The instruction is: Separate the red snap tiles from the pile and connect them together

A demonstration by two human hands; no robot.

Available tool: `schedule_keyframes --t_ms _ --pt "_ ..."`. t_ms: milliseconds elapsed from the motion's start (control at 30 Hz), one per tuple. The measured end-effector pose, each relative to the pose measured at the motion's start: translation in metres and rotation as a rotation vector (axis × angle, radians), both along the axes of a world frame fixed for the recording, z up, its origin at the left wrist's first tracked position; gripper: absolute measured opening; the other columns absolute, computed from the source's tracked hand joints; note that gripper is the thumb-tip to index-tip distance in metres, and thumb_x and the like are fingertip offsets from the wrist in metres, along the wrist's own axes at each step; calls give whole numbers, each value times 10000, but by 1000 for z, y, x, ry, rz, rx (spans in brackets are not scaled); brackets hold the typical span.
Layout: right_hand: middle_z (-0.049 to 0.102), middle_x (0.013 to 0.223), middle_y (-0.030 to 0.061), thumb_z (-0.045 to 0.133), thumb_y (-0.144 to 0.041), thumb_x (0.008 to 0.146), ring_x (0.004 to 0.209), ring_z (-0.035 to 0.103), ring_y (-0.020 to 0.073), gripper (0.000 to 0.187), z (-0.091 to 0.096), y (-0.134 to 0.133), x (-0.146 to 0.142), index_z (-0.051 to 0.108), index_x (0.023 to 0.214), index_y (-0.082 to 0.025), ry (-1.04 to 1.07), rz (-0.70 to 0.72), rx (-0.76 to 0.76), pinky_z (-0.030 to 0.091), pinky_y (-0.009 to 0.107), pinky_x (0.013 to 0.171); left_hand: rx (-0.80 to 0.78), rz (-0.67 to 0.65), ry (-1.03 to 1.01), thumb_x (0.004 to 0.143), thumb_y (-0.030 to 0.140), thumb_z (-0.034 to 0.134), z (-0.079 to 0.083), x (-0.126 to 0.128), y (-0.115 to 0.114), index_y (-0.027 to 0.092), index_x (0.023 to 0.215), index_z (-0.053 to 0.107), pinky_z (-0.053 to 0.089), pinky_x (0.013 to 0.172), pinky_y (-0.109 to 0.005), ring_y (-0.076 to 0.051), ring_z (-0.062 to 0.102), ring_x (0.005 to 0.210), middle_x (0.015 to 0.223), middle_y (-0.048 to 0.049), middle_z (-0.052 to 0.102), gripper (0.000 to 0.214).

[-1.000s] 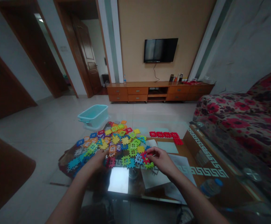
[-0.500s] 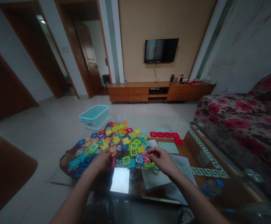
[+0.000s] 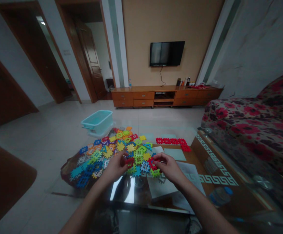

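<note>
A heap of multicoloured interlocking plastic waffle blocks point(image 3: 114, 152) spreads over a dark cloth and the glass coffee table point(image 3: 217, 179). My left hand point(image 3: 115, 168) is at the heap's near edge, its fingertips pinching a red block point(image 3: 129, 162). My right hand point(image 3: 168, 168) grips another red block point(image 3: 152, 164) among a blue and a green block. The two hands face each other, a short gap apart. Blocks under the palms are hidden.
A joined row of red blocks point(image 3: 173, 141) lies beyond my right hand, near a pale green sheet point(image 3: 175, 154). White paper point(image 3: 161, 188) and a plastic bottle point(image 3: 221, 196) lie on the table. A turquoise plastic tub point(image 3: 97, 122) stands on the floor behind, and a floral sofa point(image 3: 249, 130) runs along the right.
My left hand has moved right, towards my right hand, and now pinches a red block. My right hand has barely moved.
</note>
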State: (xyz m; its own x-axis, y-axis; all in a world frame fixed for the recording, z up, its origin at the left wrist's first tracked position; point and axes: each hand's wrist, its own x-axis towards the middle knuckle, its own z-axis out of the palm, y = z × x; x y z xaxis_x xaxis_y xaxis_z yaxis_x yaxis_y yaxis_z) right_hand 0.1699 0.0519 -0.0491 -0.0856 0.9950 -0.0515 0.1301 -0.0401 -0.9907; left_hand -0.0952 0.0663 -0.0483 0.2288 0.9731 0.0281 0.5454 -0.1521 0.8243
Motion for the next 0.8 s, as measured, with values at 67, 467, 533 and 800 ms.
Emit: schedule_keyframes --t_ms 67,467,533,800 --pt "647 755 4 709 -363 713 617 604 153 326 2 -1 -2 613 987 -213 54 -14 -16 422 263 523 -46 73 -166 752 315 660 -4 17 -1 168 980 614 424 624 -268 -154 588 671 740 -8 630 275" --pt "642 862 20 789 -434 646 689 613 151 497 12 -8 -7 602 1041 -196 204 -66 -100 481 275 585 -515 119 -981 660 347 865 12 64 -22 169 913 670 558 779 -328 -159 651 836 959 -62 692 365" --pt "636 917 32 788 -426 644 701 612 151 489 13 -8 -8 611 1035 -193 194 -76 -79 495 283 598 -534 61 -988 696 346 843 11 63 -22 171 964 685 548 802 -319 -161 659 850 985 -74 702 357" --pt "654 853 27 784 -448 657 675 582 151 477 13 -7 -6 658 1049 -206 169 -82 -62 431 266 556 -500 -181 -919 752 308 797 25 63 -29 172 1080 702 477 946 -361 -210 651 1005 1132 -121 693 368"
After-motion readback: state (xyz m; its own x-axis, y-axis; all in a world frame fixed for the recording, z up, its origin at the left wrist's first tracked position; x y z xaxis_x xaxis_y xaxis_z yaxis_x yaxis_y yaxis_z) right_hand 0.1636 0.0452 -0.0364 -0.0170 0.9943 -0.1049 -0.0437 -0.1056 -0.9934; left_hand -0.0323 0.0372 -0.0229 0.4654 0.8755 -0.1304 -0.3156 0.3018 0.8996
